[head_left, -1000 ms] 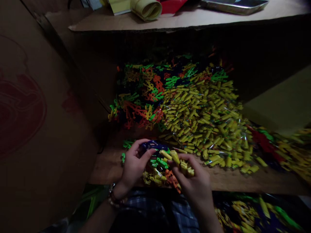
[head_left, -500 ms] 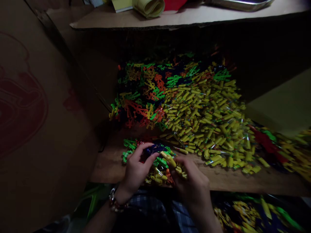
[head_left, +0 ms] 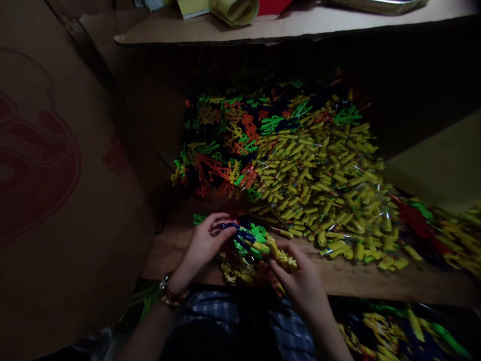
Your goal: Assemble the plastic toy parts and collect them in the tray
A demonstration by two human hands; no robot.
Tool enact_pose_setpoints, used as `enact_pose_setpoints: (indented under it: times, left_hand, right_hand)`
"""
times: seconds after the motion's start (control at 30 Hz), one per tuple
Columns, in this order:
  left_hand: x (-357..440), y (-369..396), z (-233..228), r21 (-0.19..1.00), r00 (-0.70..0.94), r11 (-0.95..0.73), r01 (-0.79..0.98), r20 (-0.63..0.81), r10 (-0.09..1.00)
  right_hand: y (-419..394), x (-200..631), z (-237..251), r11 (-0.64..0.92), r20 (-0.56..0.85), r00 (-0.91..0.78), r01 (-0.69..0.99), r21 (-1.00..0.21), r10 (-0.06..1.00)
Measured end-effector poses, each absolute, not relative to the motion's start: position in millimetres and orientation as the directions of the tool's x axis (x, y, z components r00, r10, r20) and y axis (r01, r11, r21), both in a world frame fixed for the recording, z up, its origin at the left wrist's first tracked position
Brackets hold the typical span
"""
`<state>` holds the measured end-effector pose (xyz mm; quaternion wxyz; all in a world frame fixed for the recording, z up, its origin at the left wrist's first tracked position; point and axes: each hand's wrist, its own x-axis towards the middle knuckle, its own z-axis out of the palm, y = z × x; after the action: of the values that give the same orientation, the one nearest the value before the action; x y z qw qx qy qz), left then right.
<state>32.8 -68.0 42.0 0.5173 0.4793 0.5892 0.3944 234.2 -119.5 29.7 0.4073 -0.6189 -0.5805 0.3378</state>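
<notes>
My left hand, a beaded bracelet at its wrist, pinches the left end of a dark blue plastic piece. My right hand is curled around a bunch of small yellow pieces at the other end. A yellow part meets the blue piece between my hands; whether they are joined I cannot tell. Under and around my hands on the wooden board lie bright green plastic pieces and a loose heap of yellow and orange pieces.
Behind my hands spreads a big pile of yellow tube-like pieces. Left of it lie tangled orange, green and blue plastic figures. A cardboard shelf hangs above, a carton wall stands left, and more mixed pieces lie lower right.
My right hand has turned and shifted slightly right, showing more of the yellow bunch. The blue piece now slants down to the right, with the yellow part lined up at its end.
</notes>
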Motion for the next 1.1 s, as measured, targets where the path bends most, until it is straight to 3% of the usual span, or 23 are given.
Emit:
enact_pose_setpoints:
  times: [0.07,0.17,0.27,0.33,0.43,0.57,0.73,0.87,1.0,1.1]
  left_hand:
    - [15.1,-52.9,36.5,0.885,-0.167,0.112,0.453,-0.039,0.985]
    - [-13.6,-21.6,23.2,0.579,-0.244,0.080,0.812,0.212,0.946]
    - [-30.0,7.6,5.1,0.324,-0.134,0.045,0.945,0.259,0.956]
    - [-32.1,19.2,-5.9,0.269,-0.083,0.014,0.963,0.246,0.966]
    - [-30.4,22.6,-15.5,0.298,-0.044,-0.031,0.954,0.242,0.969]
    - [-34.4,11.2,-15.6,0.383,-0.060,-0.053,0.922,0.276,0.959]
    - [-45.1,-3.3,-14.7,0.537,-0.242,0.031,0.843,0.327,0.913]
    - [-46.7,-3.5,-24.0,0.650,-0.353,0.083,0.755,0.295,0.888]
    - [-46.5,1.9,-29.9,0.695,-0.425,0.147,0.704,0.246,0.871]
    - [-48.5,4.0,-26.4,0.687,-0.484,0.203,0.698,0.243,0.841]
  right_hand:
    - [-116.1,239.5,26.5,0.042,0.099,0.089,0.492,-0.870,0.991]
    - [-112.9,247.7,23.1,0.025,0.110,0.128,0.533,-0.846,0.986]
    - [-111.6,252.3,21.0,-0.021,0.083,0.184,0.501,-0.865,0.979]
    - [-111.3,252.9,20.6,-0.001,0.102,0.200,0.461,-0.888,0.975]
    - [-112.7,252.5,21.8,0.031,0.124,0.203,0.410,-0.911,0.971]
    - [-116.5,255.3,27.2,-0.049,-0.008,0.126,0.328,-0.943,0.992]
    - [-113.4,259.5,36.6,0.025,0.056,0.065,0.411,-0.911,0.996]
    - [-111.0,254.5,43.0,0.008,0.032,0.066,0.344,-0.939,0.997]
    - [-114.6,250.1,45.4,-0.035,-0.025,0.039,0.285,-0.958,0.999]
    - [-119.0,248.1,44.3,-0.089,-0.063,0.115,0.237,-0.967,0.991]
